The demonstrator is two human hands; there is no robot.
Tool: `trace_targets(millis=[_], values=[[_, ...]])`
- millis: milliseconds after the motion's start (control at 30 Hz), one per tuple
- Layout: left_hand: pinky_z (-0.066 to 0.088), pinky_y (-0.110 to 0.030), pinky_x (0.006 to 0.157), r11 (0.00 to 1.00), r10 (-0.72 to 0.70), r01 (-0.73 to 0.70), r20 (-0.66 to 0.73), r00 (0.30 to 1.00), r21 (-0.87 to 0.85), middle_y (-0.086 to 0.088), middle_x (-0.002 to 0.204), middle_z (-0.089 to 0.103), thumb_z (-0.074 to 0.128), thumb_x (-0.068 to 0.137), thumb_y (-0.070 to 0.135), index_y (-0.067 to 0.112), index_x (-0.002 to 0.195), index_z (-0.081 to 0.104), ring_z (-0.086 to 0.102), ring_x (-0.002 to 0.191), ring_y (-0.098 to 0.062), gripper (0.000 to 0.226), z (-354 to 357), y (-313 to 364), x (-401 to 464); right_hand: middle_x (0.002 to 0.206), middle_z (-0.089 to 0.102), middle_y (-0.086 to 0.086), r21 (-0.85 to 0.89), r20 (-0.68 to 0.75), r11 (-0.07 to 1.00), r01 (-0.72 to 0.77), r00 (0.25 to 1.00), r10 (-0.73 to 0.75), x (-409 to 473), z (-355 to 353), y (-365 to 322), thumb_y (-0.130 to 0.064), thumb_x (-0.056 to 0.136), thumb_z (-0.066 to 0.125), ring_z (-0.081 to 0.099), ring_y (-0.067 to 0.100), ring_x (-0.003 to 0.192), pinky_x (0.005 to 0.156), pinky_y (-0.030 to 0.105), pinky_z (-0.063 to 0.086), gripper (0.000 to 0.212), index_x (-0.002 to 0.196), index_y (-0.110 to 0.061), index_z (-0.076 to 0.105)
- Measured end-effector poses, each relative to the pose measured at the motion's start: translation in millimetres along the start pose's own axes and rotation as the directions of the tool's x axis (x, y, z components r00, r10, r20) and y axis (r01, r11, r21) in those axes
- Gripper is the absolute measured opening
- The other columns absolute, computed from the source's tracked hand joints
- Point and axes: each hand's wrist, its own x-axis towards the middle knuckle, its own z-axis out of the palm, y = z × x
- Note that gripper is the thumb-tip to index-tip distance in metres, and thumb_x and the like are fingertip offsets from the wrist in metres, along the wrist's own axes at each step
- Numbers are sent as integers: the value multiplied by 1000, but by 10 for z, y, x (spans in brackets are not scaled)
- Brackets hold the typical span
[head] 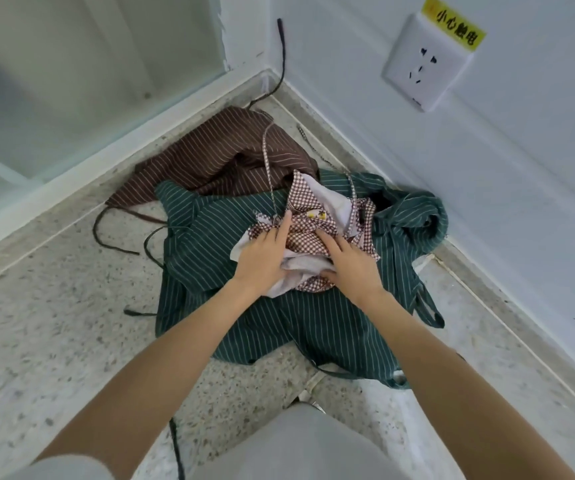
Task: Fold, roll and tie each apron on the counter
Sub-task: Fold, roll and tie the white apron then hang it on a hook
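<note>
**Checked apron first, nothing folded yet**

Checked apron (pixel 308 233) lies crumpled on the green striped apron (pixel 279 323), with the brown striped apron (pixel 216 157) at eleven o'clock, all on the worktop (pixel 54 341). Our left hand (pixel 265 258) and right hand (pixel 351 265), slightly apart, grip its cloth. No apron looks folded, rolled or tied.

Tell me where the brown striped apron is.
The brown striped fabric apron lies crumpled at the counter's far corner, left of centre, behind the green striped apron, partly beneath it.
</note>
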Motion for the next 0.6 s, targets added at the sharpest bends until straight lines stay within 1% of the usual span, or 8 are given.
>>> trace_targets(millis=[100,167,267,333,400,433,500,600], values=[[45,-34,79,1000,-24,25,51,998,-9,-6,123,58,61,86,30,17,143,34,57,107,-24,65,-152,12,40,85,68,6,-18,-211,999,50,976,-53,-45,-56,12,-15,54,89,64,26,64,59,34,53,62,111,-13,64],[42,-34,80,998,21,-21,6,1000,-52,-5,114,61,60,85,28,15,125,55,58,102,-24,43,-295,24,-13,88,67,7,20,-334,996,90,939,-78,-114,-135,38,-14,55,88,63,31,81,71,40,52,49,100,-13,68],[40,-38,83,981,142,-158,-136,980,-115,-6,104,62,62,80,24,10,107,66,55,98,-28,31,-498,62,-289,111,60,12,110,-434,974,196,891,-131,-301,-310,101,-26,65,80,48,37,110,91,49,41,33,94,-15,69],[43,-37,84,959,196,-233,-213,957,-163,-8,113,58,56,79,26,9,106,65,53,101,-28,33,-635,114,-542,132,50,14,215,-377,920,327,897,-230,-478,-435,92,-39,70,69,36,37,128,105,52,25,37,98,-15,67],[43,-26,84,925,178,-211,-129,975,-315,-5,131,50,58,84,20,8,118,58,56,100,-20,36,-765,192,-841,132,51,5,436,-194,821,368,930,-313,-691,-566,16,-34,75,65,43,24,125,105,47,31,40,109,-12,62],[45,-25,81,905,150,-164,-67,986,-392,-3,131,50,59,87,18,11,123,53,58,95,-17,38,-805,252,-1047,121,57,1,541,-104,771,335,937,-333,-842,-623,-61,-26,77,66,52,17,111,94,41,41,36,110,-11,60],[50,-35,74,881,53,-44,7,999,-471,-3,110,61,58,89,23,18,120,48,60,83,-15,32,-840,360,-1480,95,63,2,622,12,730,283,928,-371,-1139,-665,-225,-14,81,67,58,12,81,69,36,46,27,105,-10,55],[49,-33,66,825,-94,102,42,995,-556,6,92,62,60,89,21,24,109,44,59,77,-5,26,-802,452,-2143,86,62,-1,668,69,683,296,889,-454,-1517,-607,-492,-15,84,67,59,6,72,62,30,44,28,104,-17,46]])
